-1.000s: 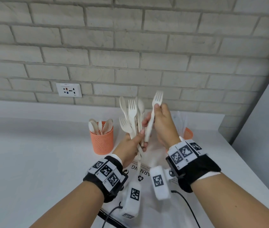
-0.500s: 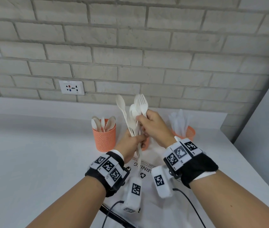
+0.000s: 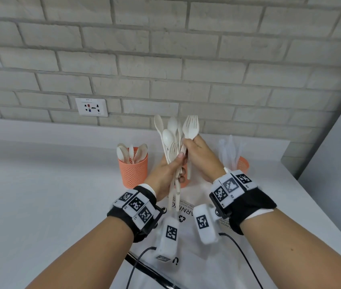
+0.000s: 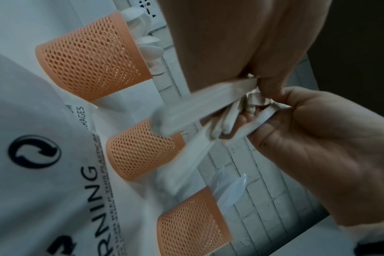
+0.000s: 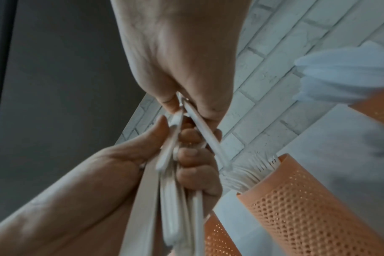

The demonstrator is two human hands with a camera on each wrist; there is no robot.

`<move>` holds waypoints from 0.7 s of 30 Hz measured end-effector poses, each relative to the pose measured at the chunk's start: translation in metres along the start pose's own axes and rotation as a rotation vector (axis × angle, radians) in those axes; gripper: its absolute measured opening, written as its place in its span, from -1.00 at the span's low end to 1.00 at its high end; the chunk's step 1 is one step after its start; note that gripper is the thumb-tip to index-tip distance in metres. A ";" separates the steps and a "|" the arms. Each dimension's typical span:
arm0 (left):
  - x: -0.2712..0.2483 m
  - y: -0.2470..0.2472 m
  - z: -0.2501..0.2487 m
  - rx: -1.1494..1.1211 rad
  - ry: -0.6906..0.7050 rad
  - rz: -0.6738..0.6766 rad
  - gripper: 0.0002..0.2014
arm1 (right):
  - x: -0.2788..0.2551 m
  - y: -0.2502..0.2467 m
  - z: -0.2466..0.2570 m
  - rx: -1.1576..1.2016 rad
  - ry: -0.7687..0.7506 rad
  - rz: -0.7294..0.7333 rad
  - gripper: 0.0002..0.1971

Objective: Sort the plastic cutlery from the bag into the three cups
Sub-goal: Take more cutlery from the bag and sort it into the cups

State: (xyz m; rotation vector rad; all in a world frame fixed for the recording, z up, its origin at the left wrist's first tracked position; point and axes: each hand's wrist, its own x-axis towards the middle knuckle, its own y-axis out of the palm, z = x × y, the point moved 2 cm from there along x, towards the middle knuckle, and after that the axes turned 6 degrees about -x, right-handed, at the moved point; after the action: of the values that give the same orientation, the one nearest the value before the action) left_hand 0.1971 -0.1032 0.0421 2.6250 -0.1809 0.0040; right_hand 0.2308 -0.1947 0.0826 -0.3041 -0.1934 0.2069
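Observation:
My left hand [image 3: 173, 163] grips a bunch of cream plastic spoons and forks [image 3: 170, 140] upright above the middle cup. My right hand [image 3: 187, 146] pinches forks [image 3: 190, 127] at their necks, right beside the bunch; how many forks I cannot tell. The left orange mesh cup [image 3: 133, 172] holds spoons. The middle cup [image 5: 307, 207] holds forks [image 5: 252, 169] and in the head view is mostly hidden behind my hands. The right cup [image 3: 243, 164] holds clear knives [image 3: 230, 151]. The plastic bag [image 3: 186, 259] lies flat under my wrists.
The three cups [image 4: 92, 57] [image 4: 140, 149] [image 4: 191, 221] stand in a row near the brick wall [image 3: 165, 59]. A wall socket [image 3: 92, 107] is at the left. The white table's right edge [image 3: 322, 205] runs close to my right forearm. Black cables [image 3: 140, 265] cross the bag.
My right hand, with a fork in it, went back against the bunch and now pinches forks there. The left hand kept its grip, and spoon heads now show at the bunch's top.

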 end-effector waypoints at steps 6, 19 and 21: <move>0.000 -0.006 0.000 0.022 0.083 -0.082 -0.85 | 0.002 -0.012 0.003 0.169 -0.051 -0.093 -0.94; -0.001 -0.009 -0.009 0.358 0.210 -0.203 -0.80 | -0.015 0.019 0.001 -0.106 -0.222 -0.010 -0.71; -0.003 -0.008 -0.012 0.396 0.221 -0.204 -0.79 | -0.018 0.026 0.004 -0.136 -0.216 -0.019 -0.71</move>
State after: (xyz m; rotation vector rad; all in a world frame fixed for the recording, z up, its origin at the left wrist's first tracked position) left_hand 0.1952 -0.0895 0.0488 2.9968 0.1837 0.2864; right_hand 0.2087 -0.1737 0.0754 -0.4146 -0.4247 0.2083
